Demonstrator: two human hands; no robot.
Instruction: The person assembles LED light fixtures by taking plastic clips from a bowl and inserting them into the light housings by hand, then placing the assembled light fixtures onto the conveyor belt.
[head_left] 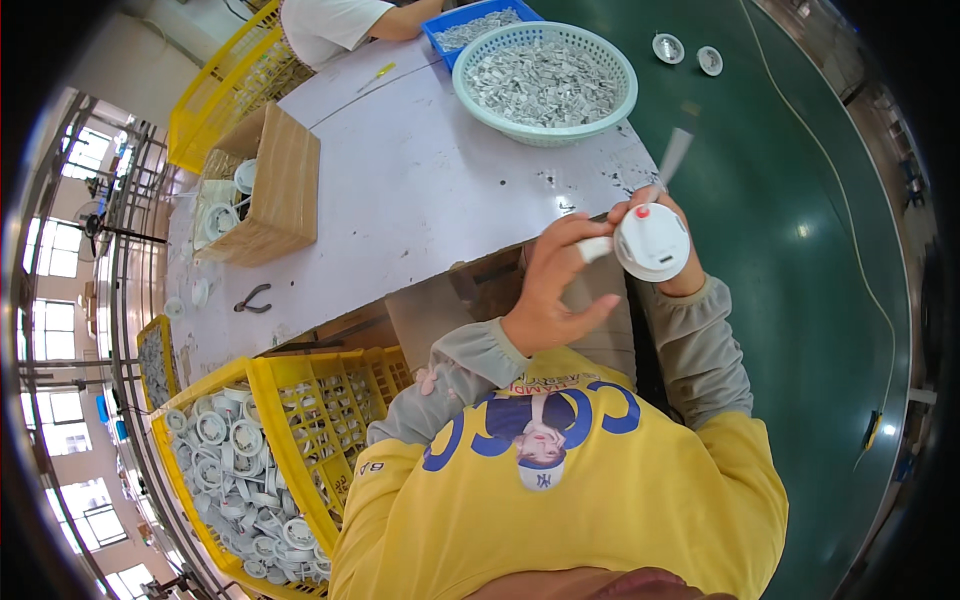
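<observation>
Over the table's right corner, my right hand (pixel 683 277) is closed on a round white plastic housing (pixel 652 245), its flat face showing. A small red spot sits near the housing's upper edge, and a pale, blurred strip (pixel 675 155) sticks up beyond it. Just left of the housing is my left hand (pixel 556 285), fingers apart and thumb stretched out. A white covering or piece (pixel 595 249) shows at one of its fingertips, close to the housing's rim; I cannot tell which it is.
A pale green basket (pixel 632 95) of small silvery pieces stands ahead, beside a blue tray (pixel 432 42). Left are a cardboard box (pixel 290 185), pliers (pixel 254 299) and a yellow crate (pixel 265 400) of white rings. Two round parts (pixel 668 48) lie on the green surface (pixel 780 300). Another person's arm (pixel 405 22) reaches in.
</observation>
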